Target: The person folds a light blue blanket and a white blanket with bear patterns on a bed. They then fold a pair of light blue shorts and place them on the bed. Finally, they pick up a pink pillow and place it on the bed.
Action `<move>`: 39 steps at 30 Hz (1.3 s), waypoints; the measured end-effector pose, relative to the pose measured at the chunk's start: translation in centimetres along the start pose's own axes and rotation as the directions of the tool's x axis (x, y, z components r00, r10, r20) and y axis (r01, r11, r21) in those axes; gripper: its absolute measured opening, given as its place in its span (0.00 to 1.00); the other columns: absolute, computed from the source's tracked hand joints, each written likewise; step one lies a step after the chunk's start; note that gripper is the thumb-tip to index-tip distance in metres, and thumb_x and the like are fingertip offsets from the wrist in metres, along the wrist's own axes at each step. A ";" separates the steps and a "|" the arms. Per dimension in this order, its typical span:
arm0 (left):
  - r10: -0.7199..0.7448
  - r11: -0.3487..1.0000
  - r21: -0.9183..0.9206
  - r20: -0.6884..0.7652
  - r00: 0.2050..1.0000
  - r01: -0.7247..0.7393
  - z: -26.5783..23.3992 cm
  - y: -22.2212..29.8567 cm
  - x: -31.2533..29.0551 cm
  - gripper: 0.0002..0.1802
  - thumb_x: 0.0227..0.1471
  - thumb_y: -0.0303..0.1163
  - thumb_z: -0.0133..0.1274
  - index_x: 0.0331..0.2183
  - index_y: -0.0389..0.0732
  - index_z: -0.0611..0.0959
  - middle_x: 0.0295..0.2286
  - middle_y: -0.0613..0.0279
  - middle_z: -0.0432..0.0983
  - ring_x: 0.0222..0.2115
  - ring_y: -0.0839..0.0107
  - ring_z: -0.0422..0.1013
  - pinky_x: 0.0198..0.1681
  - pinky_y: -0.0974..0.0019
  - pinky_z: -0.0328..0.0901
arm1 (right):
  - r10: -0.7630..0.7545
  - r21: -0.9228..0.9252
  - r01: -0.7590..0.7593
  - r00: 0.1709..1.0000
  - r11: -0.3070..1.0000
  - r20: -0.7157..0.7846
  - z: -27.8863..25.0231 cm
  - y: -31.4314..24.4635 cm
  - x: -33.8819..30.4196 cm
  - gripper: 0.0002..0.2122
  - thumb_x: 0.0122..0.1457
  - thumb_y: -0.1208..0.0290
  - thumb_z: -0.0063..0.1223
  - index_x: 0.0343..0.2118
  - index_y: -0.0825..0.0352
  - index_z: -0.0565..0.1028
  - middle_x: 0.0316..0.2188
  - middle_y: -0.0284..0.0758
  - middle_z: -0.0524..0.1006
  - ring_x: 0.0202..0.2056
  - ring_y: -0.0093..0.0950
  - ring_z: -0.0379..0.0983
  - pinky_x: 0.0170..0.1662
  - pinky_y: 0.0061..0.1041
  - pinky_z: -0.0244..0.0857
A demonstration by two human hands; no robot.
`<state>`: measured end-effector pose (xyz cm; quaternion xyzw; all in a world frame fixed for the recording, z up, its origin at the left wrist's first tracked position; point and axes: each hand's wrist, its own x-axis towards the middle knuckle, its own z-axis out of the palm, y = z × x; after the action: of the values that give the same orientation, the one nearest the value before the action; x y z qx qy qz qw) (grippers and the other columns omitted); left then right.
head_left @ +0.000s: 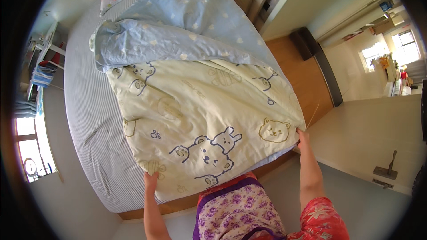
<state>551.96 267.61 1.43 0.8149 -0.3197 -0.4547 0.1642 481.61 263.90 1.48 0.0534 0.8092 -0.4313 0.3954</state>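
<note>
Gripping quilt point(200, 106) foot corners | left hand point(151, 181), right hand point(303, 138) | long axis headward

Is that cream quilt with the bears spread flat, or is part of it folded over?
Partly folded. The cream bear quilt lies spread at the near end, held by the left hand and right hand, while its blue underside is turned back.

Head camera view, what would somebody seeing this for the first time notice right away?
First the pale yellow quilt with cartoon bears and a rabbit, spread over the near half of the bed, its blue heart-patterned side folded back toward the far end. Next the two bare hands at its near edge: the left hand lies on the lower left corner, and the right hand grips the right corner. A grey striped sheet shows along the left side.
</note>
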 end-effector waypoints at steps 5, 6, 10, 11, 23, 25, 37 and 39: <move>0.223 0.966 0.166 -0.135 0.966 -0.199 -13.5 15.3 -2.0 0.17 0.41 0.32 0.54 0.35 0.34 0.74 0.25 0.62 0.72 0.24 0.74 0.66 0.26 0.68 0.63 | -0.354 0.366 0.324 0.935 0.872 0.015 2.0 -8.4 -6.5 0.17 0.43 0.80 0.47 0.40 0.71 0.64 0.36 0.38 0.70 0.38 0.32 0.67 0.39 0.29 0.64; 0.252 0.967 0.091 -0.199 0.947 -0.238 -17.2 20.1 -4.6 0.16 0.41 0.31 0.54 0.34 0.34 0.75 0.24 0.63 0.73 0.23 0.74 0.67 0.26 0.69 0.63 | -0.403 0.404 0.349 0.913 0.846 0.057 2.1 -10.0 -10.9 0.17 0.43 0.80 0.47 0.40 0.71 0.64 0.37 0.38 0.70 0.38 0.32 0.67 0.40 0.29 0.64; 0.544 0.828 0.336 -0.285 0.789 -0.449 -29.4 29.7 -13.9 0.15 0.43 0.29 0.50 0.35 0.33 0.74 0.25 0.63 0.71 0.25 0.77 0.65 0.29 0.73 0.61 | -0.587 0.470 0.459 0.791 0.754 0.170 -0.2 -10.6 -27.3 0.24 0.45 0.80 0.43 0.49 0.67 0.58 0.44 0.38 0.66 0.44 0.32 0.64 0.46 0.31 0.61; 0.600 0.768 0.444 -0.251 0.760 -0.461 -33.6 29.5 -15.1 0.14 0.42 0.28 0.51 0.35 0.34 0.75 0.23 0.66 0.72 0.24 0.78 0.66 0.27 0.73 0.62 | -0.594 0.482 0.433 0.765 0.761 0.250 -0.8 -8.5 -29.8 0.27 0.44 0.82 0.43 0.51 0.67 0.56 0.45 0.37 0.65 0.46 0.32 0.62 0.48 0.31 0.58; 0.698 0.440 0.881 -0.457 0.551 0.173 -44.9 -1.6 3.5 0.35 0.45 0.40 0.50 0.53 0.41 0.56 0.51 0.49 0.52 0.53 0.56 0.49 0.54 0.60 0.45 | 0.324 -0.221 0.701 -0.016 0.679 0.946 10.2 22.6 -47.5 0.14 0.52 0.61 0.48 0.25 0.69 0.64 0.24 0.36 0.71 0.29 0.23 0.68 0.29 0.22 0.61; 0.520 0.656 0.753 -0.401 0.754 -0.052 -30.9 -4.1 7.8 0.32 0.46 0.41 0.48 0.50 0.40 0.59 0.48 0.49 0.56 0.51 0.55 0.52 0.52 0.59 0.48 | 0.296 -0.230 0.695 0.026 0.681 0.955 11.2 23.7 -46.0 0.13 0.53 0.63 0.48 0.24 0.68 0.64 0.23 0.36 0.72 0.30 0.23 0.70 0.28 0.21 0.63; 0.235 0.971 0.014 -0.201 0.951 -0.238 6.0 5.4 -0.3 0.17 0.45 0.38 0.50 0.35 0.35 0.70 0.33 0.51 0.69 0.34 0.59 0.67 0.37 0.64 0.61 | -0.479 -0.793 0.493 0.826 0.357 0.298 13.8 6.8 -11.9 0.18 0.48 0.67 0.50 0.36 0.76 0.62 0.36 0.50 0.65 0.39 0.41 0.64 0.41 0.35 0.59; 0.331 0.906 -0.100 -0.441 0.834 -0.412 4.3 6.8 6.4 0.16 0.46 0.34 0.49 0.35 0.33 0.70 0.29 0.53 0.69 0.29 0.63 0.66 0.34 0.66 0.61 | -0.569 -0.880 0.433 0.781 0.196 0.257 13.2 4.8 -5.4 0.22 0.49 0.65 0.50 0.41 0.76 0.60 0.41 0.51 0.63 0.42 0.40 0.63 0.43 0.34 0.59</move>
<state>548.21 258.38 -1.17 0.7948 -0.3850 -0.2593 0.3910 495.20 258.51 -2.14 -0.4100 0.9006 -0.0169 0.1432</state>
